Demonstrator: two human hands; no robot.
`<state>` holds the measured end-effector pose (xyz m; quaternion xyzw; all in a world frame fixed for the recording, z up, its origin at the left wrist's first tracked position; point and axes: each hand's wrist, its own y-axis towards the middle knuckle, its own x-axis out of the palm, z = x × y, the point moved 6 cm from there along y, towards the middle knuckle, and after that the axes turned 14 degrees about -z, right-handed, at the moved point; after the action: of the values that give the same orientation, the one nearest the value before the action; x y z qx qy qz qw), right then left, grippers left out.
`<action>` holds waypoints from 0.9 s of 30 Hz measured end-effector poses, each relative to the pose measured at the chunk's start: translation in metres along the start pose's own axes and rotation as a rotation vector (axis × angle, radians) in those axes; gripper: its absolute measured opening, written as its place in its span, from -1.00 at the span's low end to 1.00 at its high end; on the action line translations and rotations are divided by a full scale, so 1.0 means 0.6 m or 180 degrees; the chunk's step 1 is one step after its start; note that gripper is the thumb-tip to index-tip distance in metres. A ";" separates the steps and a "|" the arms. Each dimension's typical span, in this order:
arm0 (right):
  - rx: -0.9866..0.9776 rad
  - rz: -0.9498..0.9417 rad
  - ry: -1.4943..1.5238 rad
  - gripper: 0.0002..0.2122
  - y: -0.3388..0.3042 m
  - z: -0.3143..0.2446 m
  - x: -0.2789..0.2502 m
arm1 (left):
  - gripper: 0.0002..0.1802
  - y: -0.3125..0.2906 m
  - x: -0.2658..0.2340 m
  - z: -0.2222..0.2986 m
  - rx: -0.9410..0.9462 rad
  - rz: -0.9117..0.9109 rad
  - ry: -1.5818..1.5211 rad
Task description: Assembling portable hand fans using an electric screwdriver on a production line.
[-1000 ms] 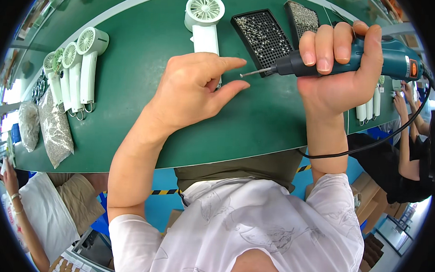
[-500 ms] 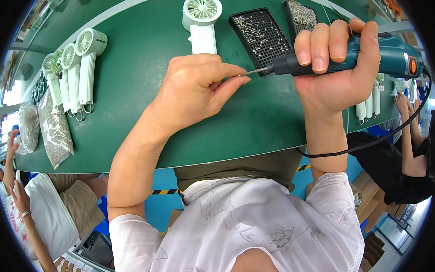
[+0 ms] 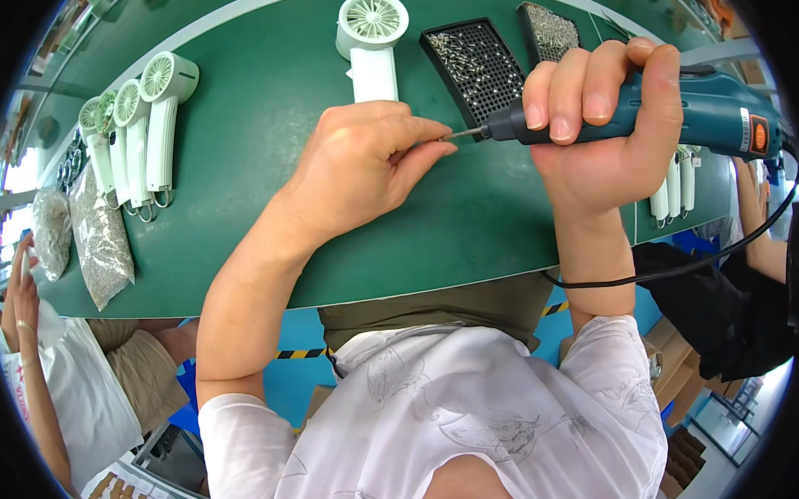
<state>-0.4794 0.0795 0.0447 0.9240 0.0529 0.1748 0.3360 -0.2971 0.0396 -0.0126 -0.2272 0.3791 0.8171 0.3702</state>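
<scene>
My right hand (image 3: 606, 125) is wrapped round a dark teal electric screwdriver (image 3: 721, 111), which lies nearly level with its bit toward the left. The thin metal bit (image 3: 466, 133) reaches the fingertips of my left hand (image 3: 359, 160). Thumb and forefinger there are pinched at the bit's tip, probably on a tiny screw, though it is too small and covered to make out. Just beyond my left hand, a pale green handheld fan (image 3: 373, 68) lies on the green table (image 3: 242, 235), its round grille facing up and its handle partly behind the hand.
Behind the screwdriver sit a black screw tray (image 3: 476, 67) and a second tray of small metal parts (image 3: 550, 33). More fans (image 3: 158, 109) and a bag of small parts (image 3: 101, 239) lie at left. A black cable (image 3: 680, 270) loops at right. Co-workers sit on both sides.
The screwdriver and my right hand have shifted slightly left, its rear end a little lower. My left hand keeps its pinch in nearly the same place. Co-workers' arms at both sides have moved.
</scene>
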 end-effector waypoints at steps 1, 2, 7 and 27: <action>-0.0001 -0.0020 0.0019 -0.70 0.001 0.002 -0.002 | -0.77 0.004 -0.013 0.007 0.0007 0.0004 -0.0004; -0.0004 -0.0039 0.0035 -0.70 0.000 0.002 -0.003 | -0.77 0.010 -0.028 0.006 -0.0458 -0.0208 -0.0124; 0.0026 -0.0300 0.0008 -0.70 0.015 -0.005 0.011 | -0.45 -0.020 -0.086 -0.085 -0.2660 -0.0065 -0.0077; -0.0199 -0.1164 -0.0625 -0.67 -0.008 -0.001 0.065 | -0.37 -0.019 0.016 -0.104 -0.2460 -0.0188 -0.2572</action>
<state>-0.4430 0.0918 0.0532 0.9008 0.1812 0.0215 0.3941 -0.2889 -0.0006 -0.0623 -0.0257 -0.1265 0.9080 0.3985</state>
